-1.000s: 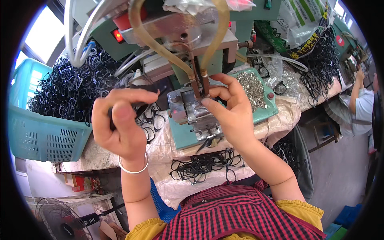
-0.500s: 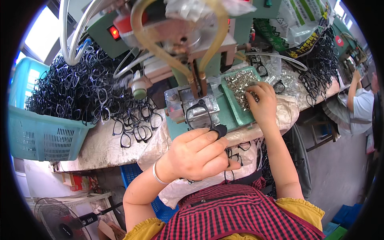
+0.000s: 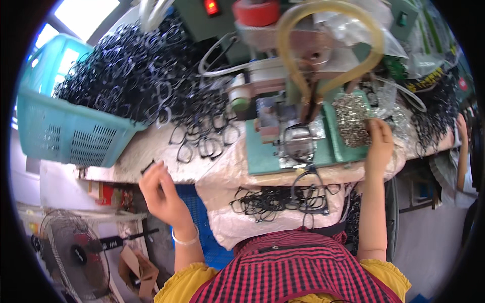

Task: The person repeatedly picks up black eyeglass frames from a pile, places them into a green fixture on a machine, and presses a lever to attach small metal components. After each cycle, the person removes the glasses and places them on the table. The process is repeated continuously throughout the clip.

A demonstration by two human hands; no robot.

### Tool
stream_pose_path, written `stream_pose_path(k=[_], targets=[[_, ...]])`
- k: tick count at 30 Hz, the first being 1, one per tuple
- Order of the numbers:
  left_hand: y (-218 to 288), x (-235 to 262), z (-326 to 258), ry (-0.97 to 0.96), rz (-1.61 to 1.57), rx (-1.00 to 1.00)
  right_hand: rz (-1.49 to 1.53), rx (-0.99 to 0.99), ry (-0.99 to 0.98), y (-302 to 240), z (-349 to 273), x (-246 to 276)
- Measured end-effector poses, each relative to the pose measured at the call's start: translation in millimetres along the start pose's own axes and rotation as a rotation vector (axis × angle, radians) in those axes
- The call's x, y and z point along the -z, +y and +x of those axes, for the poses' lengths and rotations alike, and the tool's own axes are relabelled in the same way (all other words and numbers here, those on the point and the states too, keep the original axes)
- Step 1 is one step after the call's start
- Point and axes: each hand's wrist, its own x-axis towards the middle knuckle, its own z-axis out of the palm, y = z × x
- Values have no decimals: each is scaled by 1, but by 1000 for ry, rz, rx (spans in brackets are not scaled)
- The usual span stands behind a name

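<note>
My left hand (image 3: 162,194) is raised at the table's near edge, left of the machine; a short black piece (image 3: 148,166) sticks out between its thumb and forefinger. My right hand (image 3: 379,144) reaches forward, its bent fingertips resting in a green tray of small shiny metal parts (image 3: 351,120); whether it pinches any is hidden. Between the hands stands a small press machine (image 3: 298,101) with a black eyeglass frame (image 3: 298,137) lying on its jig. Another black frame (image 3: 309,183) hangs off the front edge.
A turquoise basket (image 3: 65,129) heaped with black frames stands far left, with loose frames (image 3: 202,139) spilled beside it. More frames (image 3: 270,201) lie on the cloth over my lap. A yellow hose (image 3: 328,45) loops above the machine. A fan (image 3: 76,252) stands low left; another person's arm (image 3: 462,151) shows at the right.
My left hand swung from the machine, across my front, out to the left table edge. My right hand left the jig and has stayed on the parts tray. The camera tilted closer.
</note>
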Motion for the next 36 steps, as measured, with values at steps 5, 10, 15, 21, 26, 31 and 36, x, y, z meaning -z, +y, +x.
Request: stream_pose_path(k=[5,10,15,21,26,31,36], targets=[[-26,-47,43,-351,170,-216,334,-128,-33,10,20,-27],[-83,-101,27,-651,542,-414,198,-20,-149,-9,15,-44],[-111,-82,36,-483,339,-301,-367,186,-80,-19,-15,18],[-81,-41,47,-160,-343,346,-679,501,-110,-22,-25,51],[-23,-70,27,-324,-482,400,-761,654,-211,-25,1,-2],[-37,-59,4,-249,-446,545,-717,584,-180,-22,-3,5],[-28,-67,1,-223,-618,554,-650,568,-312,-41,6,-5]])
